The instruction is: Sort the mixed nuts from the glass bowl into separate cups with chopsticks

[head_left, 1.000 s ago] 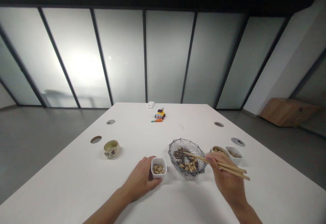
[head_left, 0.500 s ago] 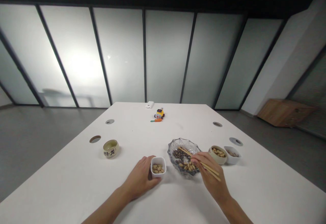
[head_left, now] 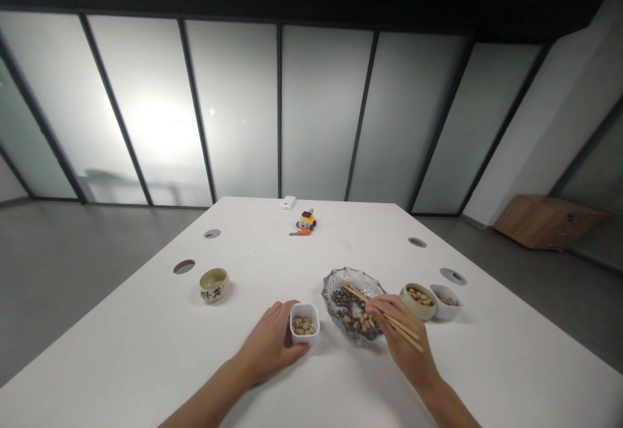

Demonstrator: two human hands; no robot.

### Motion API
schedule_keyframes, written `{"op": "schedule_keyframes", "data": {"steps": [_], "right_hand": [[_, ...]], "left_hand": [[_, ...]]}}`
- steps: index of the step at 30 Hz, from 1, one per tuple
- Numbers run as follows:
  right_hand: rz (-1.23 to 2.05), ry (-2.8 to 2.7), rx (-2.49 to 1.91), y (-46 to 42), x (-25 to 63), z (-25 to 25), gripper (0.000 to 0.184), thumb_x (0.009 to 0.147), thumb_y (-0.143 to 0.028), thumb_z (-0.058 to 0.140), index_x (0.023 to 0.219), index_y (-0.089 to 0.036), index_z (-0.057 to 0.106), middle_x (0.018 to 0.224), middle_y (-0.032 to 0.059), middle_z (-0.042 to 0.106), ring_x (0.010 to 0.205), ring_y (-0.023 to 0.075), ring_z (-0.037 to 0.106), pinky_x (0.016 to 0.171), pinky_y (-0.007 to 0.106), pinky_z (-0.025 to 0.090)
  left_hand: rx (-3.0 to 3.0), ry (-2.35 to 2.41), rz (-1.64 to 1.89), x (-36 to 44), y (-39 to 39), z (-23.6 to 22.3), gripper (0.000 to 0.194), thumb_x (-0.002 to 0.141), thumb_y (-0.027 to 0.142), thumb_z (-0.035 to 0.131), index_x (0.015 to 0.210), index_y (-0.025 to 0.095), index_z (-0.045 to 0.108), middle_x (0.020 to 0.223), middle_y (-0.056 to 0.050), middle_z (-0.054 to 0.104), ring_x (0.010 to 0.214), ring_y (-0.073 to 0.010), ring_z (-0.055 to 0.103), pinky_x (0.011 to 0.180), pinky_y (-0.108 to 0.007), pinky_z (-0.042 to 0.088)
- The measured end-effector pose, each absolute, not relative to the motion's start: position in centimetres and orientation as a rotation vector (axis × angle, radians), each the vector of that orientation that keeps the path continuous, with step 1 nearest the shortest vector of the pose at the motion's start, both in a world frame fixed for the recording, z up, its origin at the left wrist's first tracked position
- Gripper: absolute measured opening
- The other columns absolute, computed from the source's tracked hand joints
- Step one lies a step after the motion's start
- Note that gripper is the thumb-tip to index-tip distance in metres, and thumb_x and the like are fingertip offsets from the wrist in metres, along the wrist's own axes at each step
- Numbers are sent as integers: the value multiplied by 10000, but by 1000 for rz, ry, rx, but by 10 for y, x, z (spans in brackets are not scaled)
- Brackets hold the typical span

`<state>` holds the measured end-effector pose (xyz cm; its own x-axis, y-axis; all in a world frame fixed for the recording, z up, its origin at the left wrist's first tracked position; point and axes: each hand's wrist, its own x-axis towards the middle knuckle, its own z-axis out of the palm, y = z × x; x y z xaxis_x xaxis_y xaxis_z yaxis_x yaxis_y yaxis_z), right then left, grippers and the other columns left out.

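My left hand (head_left: 272, 337) is curled around the left side of a small white cup (head_left: 304, 339), which stands on the table with several pale nuts (head_left: 304, 327) in it. A pair of chopsticks (head_left: 403, 329) is gripped in my right hand (head_left: 405, 343). Their tips reach down into a scalloped glass bowl (head_left: 329, 311), among dark seeds (head_left: 343, 299). Pale nuts (head_left: 363, 321) lie at the bowl's near side. Whether the tips pinch a seed is too small to tell.
Right of the glass bowl stand a ceramic bowl of nuts (head_left: 419, 312) and a white cup (head_left: 446, 312) with brownish pieces. A ceramic bowl with black characters (head_left: 214, 287) sits at left. Farther back lie a toy car (head_left: 306, 220), a toy carrot (head_left: 302, 233) and a white device (head_left: 288, 202).
The whole view has shifted slightly, so everything appears a little lower. Both hands keep their holds, and the chopstick tips stay in the glass bowl.
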<state>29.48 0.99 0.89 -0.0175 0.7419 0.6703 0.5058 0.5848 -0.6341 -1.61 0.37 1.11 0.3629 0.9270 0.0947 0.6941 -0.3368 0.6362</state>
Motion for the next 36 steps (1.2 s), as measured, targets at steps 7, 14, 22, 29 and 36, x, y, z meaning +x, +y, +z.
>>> {"op": "schedule_keyframes", "data": {"steps": [7,14,22,29,36], "right_hand": [[83,-1562,-1051,5,301,20,301,1032,-491,679,952,-252,843,958,72,817,897,238,781,814,372,649],[253,-1561,-967,-15,276,42,375,1025,-555,664,849,-276,842,853,77,809,813,246,781,728,359,665],[-34,-1605,-1044,-13,296,48,395,1066,-532,600,870,-270,820,857,63,801,817,238,772,737,354,637],[-239,-1711,-1154,1,321,43,449,1094,-555,536,828,-257,741,828,29,784,812,226,755,810,372,583],[-240,-1702,-1219,2,318,36,486,1099,-599,499,846,-258,736,888,44,796,811,224,751,753,347,571]], "left_hand": [[2134,1397,604,-15,4,11,582,808,216,821,1341,225,587,1293,-104,693,1226,-318,616,1098,-424,455],[2142,1407,600,-16,5,10,588,807,260,827,1346,240,592,1320,-111,695,1234,-328,613,1108,-428,456],[2126,1414,599,-15,3,14,579,802,252,820,1334,248,591,1296,-88,705,1227,-316,618,1105,-416,460],[2126,1417,597,-16,4,10,590,800,241,824,1341,242,588,1307,-95,699,1229,-315,618,1102,-413,456],[2116,1421,591,-15,4,11,565,807,246,822,1326,232,600,1290,-102,695,1220,-317,619,1099,-415,458]]}}
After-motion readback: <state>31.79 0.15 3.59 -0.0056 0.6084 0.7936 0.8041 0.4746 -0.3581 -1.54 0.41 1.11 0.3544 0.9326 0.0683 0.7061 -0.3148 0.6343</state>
